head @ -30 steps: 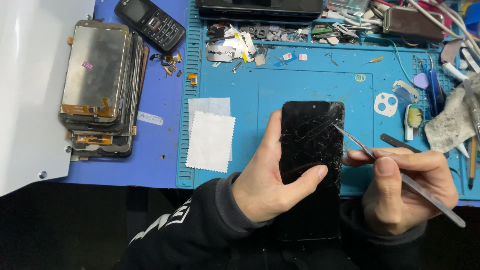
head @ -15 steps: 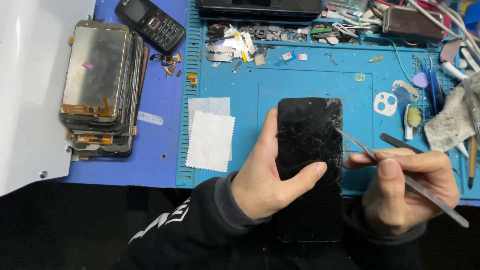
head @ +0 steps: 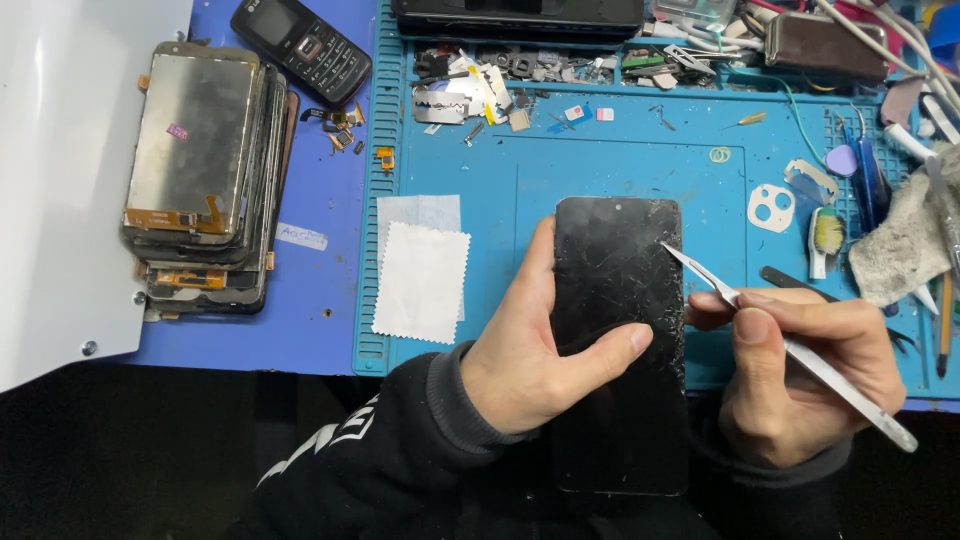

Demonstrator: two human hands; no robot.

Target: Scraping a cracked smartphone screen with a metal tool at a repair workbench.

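Blue bench top (head: pixel 320 300) under even light; teal work mat (head: pixel 620 170) on it; white panel (head: pixel 60 180) at left.

Bright, even light falls from above, and the blue mat (head: pixel 620 180) beyond the hands shows only faint, soft shadows. The white sheet (head: pixel 70 180), far to the left of the left hand (head: pixel 530 350), is nearly washed out. The phone (head: pixel 620 300) in that hand has a dull sheen that picks out its cracks and dust. The tweezers (head: pixel 790 340) in the right hand (head: pixel 800 380) gleam. Below the hands the dark sleeves lose detail. Focus is sharp throughout, with little blur or edge bending.
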